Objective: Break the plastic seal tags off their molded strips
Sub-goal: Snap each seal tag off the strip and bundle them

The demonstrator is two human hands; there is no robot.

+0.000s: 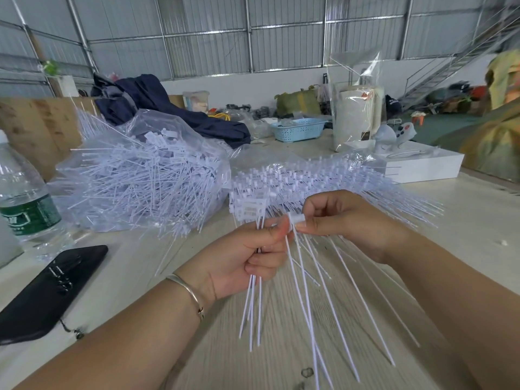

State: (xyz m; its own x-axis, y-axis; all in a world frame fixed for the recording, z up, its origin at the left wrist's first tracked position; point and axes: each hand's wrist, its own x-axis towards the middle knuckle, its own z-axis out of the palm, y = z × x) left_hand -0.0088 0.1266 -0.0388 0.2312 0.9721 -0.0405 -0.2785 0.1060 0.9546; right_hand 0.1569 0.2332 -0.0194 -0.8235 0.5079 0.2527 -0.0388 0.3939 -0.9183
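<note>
We are partway through, by our reckoning. Our left hand (pixel 247 254) is curled round a small bundle of loose seal tags (pixel 253 302), their thin white tails hanging down below the fist toward the desk (pixel 464 220). Our right hand (pixel 346 220) pinches the white head of one tag (pixel 297 218) between thumb and forefinger, right against the left thumb, so both grips are closed on plastic. That tag looks to be the one we are snapping free now, though the blur hides whether it has parted from its strip.

Just behind our hands lies the stack of molded strips (pixel 323 181), rows of tags joined side by side, tails fanning out to the right. It is a thick stack, so we judge that much work is left.

To the left, an open clear bag (pixel 146 170) holds a large heap of separated tags lying every which way; we take that as the finished share, and it is already big.

Near the left edge stand a water bottle (pixel 22 198) and a black phone (pixel 47 291), well apart from the work.
</note>
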